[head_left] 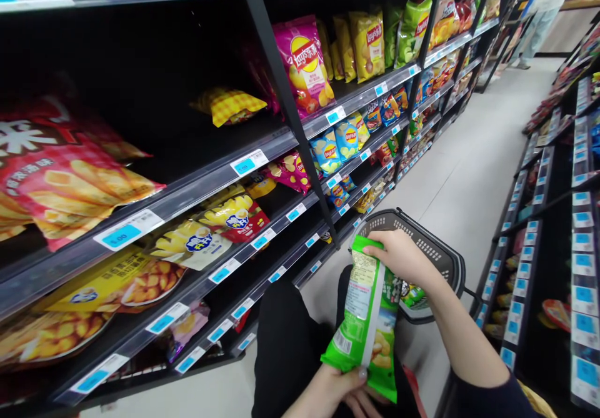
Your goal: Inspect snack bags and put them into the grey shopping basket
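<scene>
A green snack bag (363,318) is held between my two hands, its back with the seam and barcode facing up. My right hand (398,257) grips the top end, thumb over the front. At the bottom edge my left hand (347,387) pinches the bag, with its other fingers curled underneath. Just beyond the bag, a dark grey shopping basket (450,252) stands on the floor. Part of another green packet (413,295) shows inside it, mostly hidden by my right arm and the held bag.
Shelves of snack bags run along the left, with a pink Lay's bag (304,65), a red snack bag (70,174) and price tags (250,163). More racks (584,249) line the right. Between them the tiled aisle (454,155) leads to a person (539,24) far off. My dark-clothed knees (285,337) are below.
</scene>
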A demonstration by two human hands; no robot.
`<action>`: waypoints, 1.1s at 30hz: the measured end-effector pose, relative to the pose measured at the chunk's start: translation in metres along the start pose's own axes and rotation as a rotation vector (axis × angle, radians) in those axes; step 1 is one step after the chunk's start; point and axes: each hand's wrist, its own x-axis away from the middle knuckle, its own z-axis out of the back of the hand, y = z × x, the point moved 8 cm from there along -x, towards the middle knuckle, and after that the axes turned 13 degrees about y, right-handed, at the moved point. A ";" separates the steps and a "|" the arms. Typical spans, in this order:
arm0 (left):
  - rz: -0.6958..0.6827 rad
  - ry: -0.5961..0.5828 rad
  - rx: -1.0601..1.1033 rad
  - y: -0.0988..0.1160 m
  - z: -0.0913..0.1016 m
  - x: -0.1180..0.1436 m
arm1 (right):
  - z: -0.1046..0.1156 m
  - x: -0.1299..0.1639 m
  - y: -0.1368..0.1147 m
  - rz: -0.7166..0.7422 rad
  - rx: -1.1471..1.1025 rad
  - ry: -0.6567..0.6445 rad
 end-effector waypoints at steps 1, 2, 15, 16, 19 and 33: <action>0.014 0.016 -0.015 0.000 0.001 0.000 | 0.001 0.001 0.002 -0.007 -0.019 0.004; 0.021 0.033 -0.025 0.001 0.002 -0.001 | 0.003 0.001 0.004 -0.011 -0.040 0.008; -0.167 0.151 -0.208 0.046 -0.010 0.026 | -0.096 -0.002 0.057 -0.257 -0.887 -0.220; -0.175 0.155 -0.229 0.048 -0.011 0.027 | -0.109 0.002 0.056 -0.311 -0.984 -0.247; -0.187 0.147 -0.284 0.051 -0.014 0.030 | -0.138 0.013 0.050 -0.378 -1.084 -0.260; -0.127 0.233 -0.361 0.040 0.011 0.030 | -0.112 0.002 0.064 -0.421 -1.090 -0.186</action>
